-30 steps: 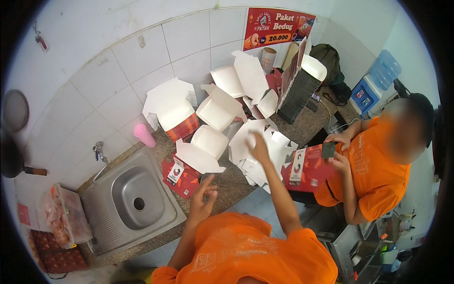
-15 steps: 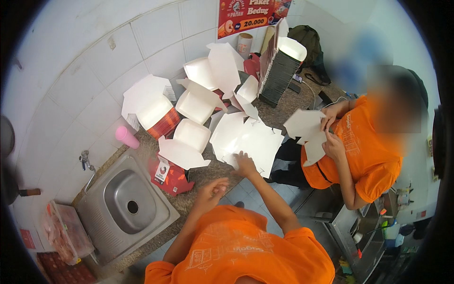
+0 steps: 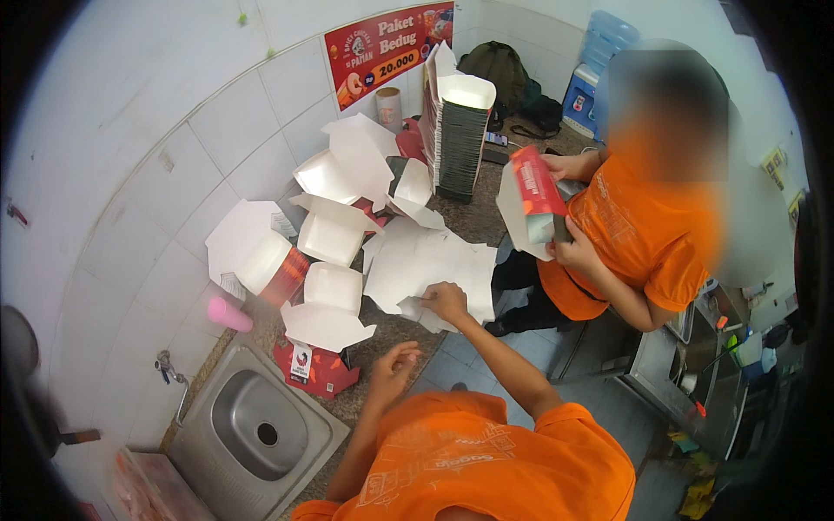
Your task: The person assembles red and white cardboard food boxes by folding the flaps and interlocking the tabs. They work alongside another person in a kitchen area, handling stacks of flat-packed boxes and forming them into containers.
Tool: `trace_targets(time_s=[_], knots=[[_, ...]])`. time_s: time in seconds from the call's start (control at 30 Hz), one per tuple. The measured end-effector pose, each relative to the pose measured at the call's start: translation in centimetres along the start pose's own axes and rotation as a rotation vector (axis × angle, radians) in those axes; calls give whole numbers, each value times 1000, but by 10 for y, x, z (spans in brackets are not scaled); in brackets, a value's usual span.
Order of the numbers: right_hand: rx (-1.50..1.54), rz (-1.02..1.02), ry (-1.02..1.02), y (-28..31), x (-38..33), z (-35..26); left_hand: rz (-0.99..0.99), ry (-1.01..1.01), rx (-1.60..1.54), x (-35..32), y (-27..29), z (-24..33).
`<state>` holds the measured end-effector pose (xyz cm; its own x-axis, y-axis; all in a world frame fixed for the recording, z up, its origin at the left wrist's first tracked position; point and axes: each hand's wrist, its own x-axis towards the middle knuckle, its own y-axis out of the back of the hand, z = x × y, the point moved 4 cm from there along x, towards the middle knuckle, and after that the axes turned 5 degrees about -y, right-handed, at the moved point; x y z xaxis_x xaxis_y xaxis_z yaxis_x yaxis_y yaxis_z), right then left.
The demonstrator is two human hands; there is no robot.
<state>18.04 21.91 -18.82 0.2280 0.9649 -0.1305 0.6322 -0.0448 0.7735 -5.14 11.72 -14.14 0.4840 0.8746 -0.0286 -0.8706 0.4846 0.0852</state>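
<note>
My right hand (image 3: 446,304) pinches the near edge of a flat white box blank (image 3: 434,260), lying plain side up on the counter. Its near left part bends up a little at my fingertips. My left hand (image 3: 393,372) hovers at the counter's front edge, loosely curled with nothing visible in it, apart from the blank. Left of the blank stand open white takeaway boxes (image 3: 337,239), their lids spread. One more open box (image 3: 334,288) sits behind a red printed box (image 3: 328,372) close to the sink.
A tall stack of nested boxes (image 3: 460,148) rises at the back, with a shorter stack (image 3: 282,265) at left. A pink cup (image 3: 228,314) stands near the steel sink (image 3: 252,425). At right, a co-worker in an orange shirt (image 3: 625,217) holds a red-and-white box (image 3: 532,204).
My right hand has gone from resting on the blank to pinching its edge. My left hand stays near the counter edge. The co-worker's box has turned and folded, showing its red side. The view has shifted.
</note>
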Motion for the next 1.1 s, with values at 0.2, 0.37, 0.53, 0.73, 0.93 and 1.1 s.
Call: trace_targets(time_s=[0.2,0.37,0.53,0.73,0.93,1.1], knots=[[455,100,-38,3,0,-3,-34,76,-9,9,0,-38],[704,217,41,2,-73,-46,72,18,-152,18,-5,-31],[1028,-237,240,-32,-119,-77,270,139,-427,28,8,-38],[811,-238,130,25,-96,-80,569,246,-137,9,40,-36],[651,71,199,82,-41,-28,631,4,-207,-11,73,-3],[585,16,162,96,-73,-59,934,-142,-322,4,103,-24]])
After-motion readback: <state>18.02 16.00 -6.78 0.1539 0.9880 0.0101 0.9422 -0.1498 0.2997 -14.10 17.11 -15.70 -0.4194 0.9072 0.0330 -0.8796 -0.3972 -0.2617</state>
